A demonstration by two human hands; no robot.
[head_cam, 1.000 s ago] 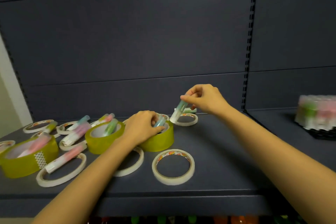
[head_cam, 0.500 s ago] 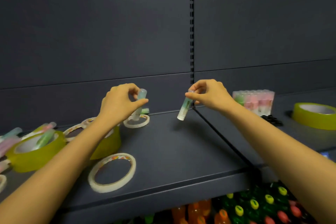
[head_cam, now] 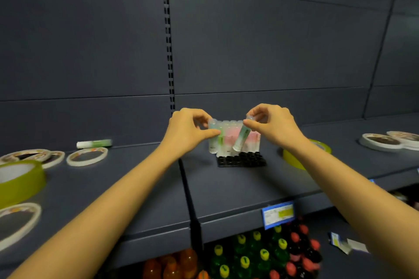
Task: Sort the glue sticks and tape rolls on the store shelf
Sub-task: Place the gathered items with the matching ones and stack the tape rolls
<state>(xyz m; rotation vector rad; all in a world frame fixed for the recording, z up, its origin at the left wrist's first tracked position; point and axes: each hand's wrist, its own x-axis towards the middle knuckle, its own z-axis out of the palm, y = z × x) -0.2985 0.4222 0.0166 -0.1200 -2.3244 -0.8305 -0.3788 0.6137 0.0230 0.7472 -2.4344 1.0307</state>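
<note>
My left hand (head_cam: 186, 130) pinches a pale green glue stick (head_cam: 213, 140) upright at the left side of a black holder tray (head_cam: 241, 160). My right hand (head_cam: 271, 125) grips a second green glue stick (head_cam: 240, 141), tilted over the tray's open front holes. Several pink and green glue sticks (head_cam: 230, 140) stand in the tray's back rows. One loose glue stick (head_cam: 94, 143) lies on the left shelf near flat white tape rolls (head_cam: 87, 156) and a yellow-green tape roll (head_cam: 20, 180).
Another yellow-green tape roll (head_cam: 294, 158) sits behind my right forearm. White tape rolls (head_cam: 381, 141) lie at the far right. A divider (head_cam: 187, 190) splits the dark shelf. Bottles (head_cam: 251, 256) fill the shelf below, under a blue price tag (head_cam: 278, 213).
Both hands carried their glue sticks to the right, from the tape rolls to the holder tray. The view swung right with them, so the tray now sits at centre.
</note>
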